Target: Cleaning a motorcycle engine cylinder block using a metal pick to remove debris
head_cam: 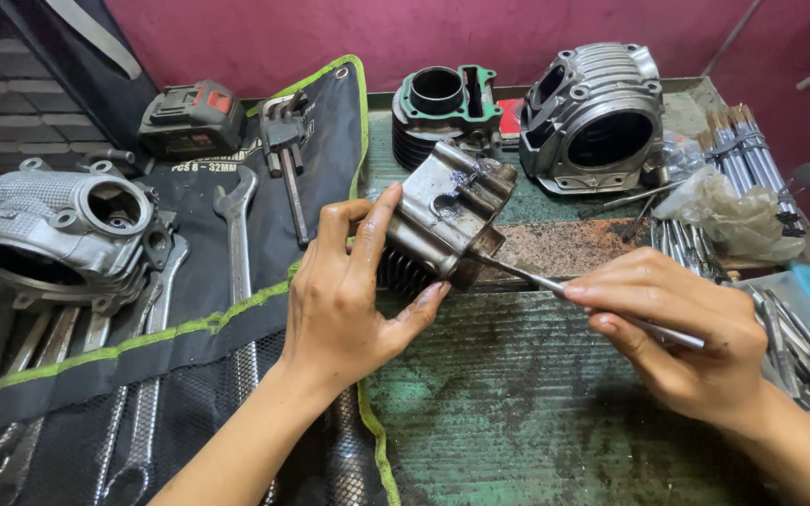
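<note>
My left hand [349, 290] grips a grey finned engine cylinder block [447, 211], tilted up off the green worn workbench [517, 403]. My right hand [672, 328] holds a thin metal rod-like tool [555, 284], whose tip touches the lower edge of the block's flat face. That face carries dark smears around its bore and holes.
A black tool roll with green trim [236, 309] holding several wrenches lies at left, with a silver cylinder head [63, 230] on it. At the back stand a black cylinder with green gasket [442, 103], a second silver head [597, 117] and a battery pack [189, 117]. Loose metal tools [752, 169] lie right.
</note>
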